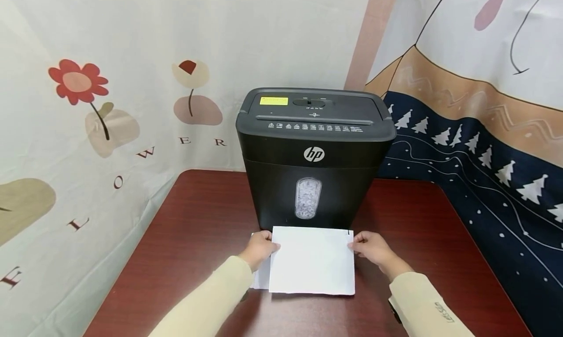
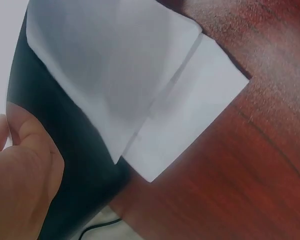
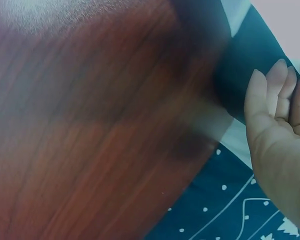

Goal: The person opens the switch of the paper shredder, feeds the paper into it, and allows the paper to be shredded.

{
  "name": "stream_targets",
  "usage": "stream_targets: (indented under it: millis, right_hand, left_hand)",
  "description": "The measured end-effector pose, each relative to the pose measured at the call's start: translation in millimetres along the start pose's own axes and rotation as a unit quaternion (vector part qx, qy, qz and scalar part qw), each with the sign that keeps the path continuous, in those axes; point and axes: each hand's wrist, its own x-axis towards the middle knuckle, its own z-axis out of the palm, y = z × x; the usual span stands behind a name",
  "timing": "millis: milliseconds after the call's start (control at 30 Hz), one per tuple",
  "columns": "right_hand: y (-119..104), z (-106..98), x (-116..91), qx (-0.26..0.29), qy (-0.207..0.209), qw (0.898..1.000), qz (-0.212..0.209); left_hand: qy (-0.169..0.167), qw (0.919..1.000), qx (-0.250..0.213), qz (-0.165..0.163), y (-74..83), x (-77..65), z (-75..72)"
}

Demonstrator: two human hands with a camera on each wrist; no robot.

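In the head view, a white sheet of paper [image 1: 312,261] is held between both hands in front of a black paper shredder [image 1: 272,190]. My left hand [image 1: 259,249] pinches its left edge near the top; my right hand [image 1: 371,248] pinches its right edge. More white paper [image 1: 261,276] shows beneath, sticking out on the left. From the left wrist, the left hand [image 2: 27,160] is seen beside overlapping sheets [image 2: 185,110] on the table. The right wrist view has the right hand [image 3: 280,117] with its fingers bent at the pale sheet's edge.
The shredder's top has a feed slot [image 1: 314,118], a slider switch [image 1: 309,102] and a yellow label [image 1: 273,101]. Shreds show through its window [image 1: 308,198]. Everything stands on a reddish-brown table [image 1: 206,205]. Patterned fabric [image 1: 299,34] hangs behind. A dark cable [image 2: 97,226] runs past the table edge.
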Motion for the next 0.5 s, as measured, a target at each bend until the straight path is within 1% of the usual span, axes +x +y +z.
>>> stream_targets:
  millis: [167, 300, 400, 500]
  right_hand:
    - [-7, -6, -4, 0.005, -0.01, 1.0, -0.01]
    - [-13, -8, -6, 0.007, -0.015, 1.0, -0.01]
    - [-16, -9, -8, 0.008, -0.015, 1.0, -0.01]
    - [-19, -9, -10, 0.008, -0.018, 1.0, -0.021]
  left_hand:
    - [-0.008, 0.9999, -0.009, 0.012, 5.7, -4.8, -4.9]
    - [-0.009, 0.9995, -0.018, 0.024, 9.4, -8.2, -10.0]
    - [-0.01, 0.9993, -0.018, 0.03, 12.0, -9.9, -14.7]
    - [-0.011, 0.999, -0.011, 0.041, 13.7, -11.5, -19.1]
